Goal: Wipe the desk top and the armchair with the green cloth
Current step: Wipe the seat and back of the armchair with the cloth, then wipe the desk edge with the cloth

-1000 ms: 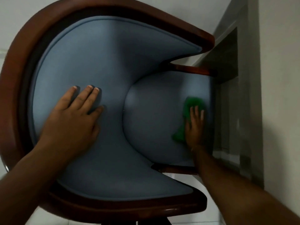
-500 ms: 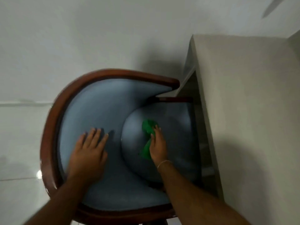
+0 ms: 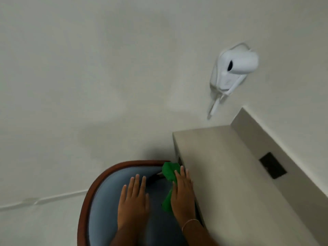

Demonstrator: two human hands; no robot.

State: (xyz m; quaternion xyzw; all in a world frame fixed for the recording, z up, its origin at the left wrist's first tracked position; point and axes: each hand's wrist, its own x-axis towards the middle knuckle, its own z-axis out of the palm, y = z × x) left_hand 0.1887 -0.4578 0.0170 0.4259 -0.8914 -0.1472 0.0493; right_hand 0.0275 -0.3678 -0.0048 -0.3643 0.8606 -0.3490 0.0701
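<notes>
Far left: pale wall, with a thin light cable or seam (image 3: 44, 198) running low across it toward the chair. Armchair (image 3: 99, 206) sits low in the view, seen from above; dark red-brown wooden rim curves around blue-grey upholstery. Left hand (image 3: 133, 203) lies flat, palm down, on the blue padding, fingers extended and slightly spread, pointing away from the person; its grip is apart, closed on nothing. Just right of it, the green cloth (image 3: 169, 173) lies on the chair's right side, bunched at its far end near the tip of the wooden rim and trailing back in a narrower strip beside the right palm. Right hand (image 3: 182, 194) presses flat on top of the cloth, fingers straight and close together; cloth is pinned under palm and fingers rather than pinched, so the grip is flat, not curled around it. A thin bracelet (image 3: 190, 221) circles the right wrist. Right hand and cloth are just beside the desk edge; whether the cloth touches the desk cannot be told. Desk (image 3: 239, 174) takes up the lower right: beige top, bare where visible, with a raised back ledge running diagonally along the wall. A dark rectangular panel (image 3: 272, 165) is set in that ledge. Above the desk, on the wall, a white mounted device (image 3: 232, 70) with a dark round opening; image is motion-blurred here, details unclear.
</notes>
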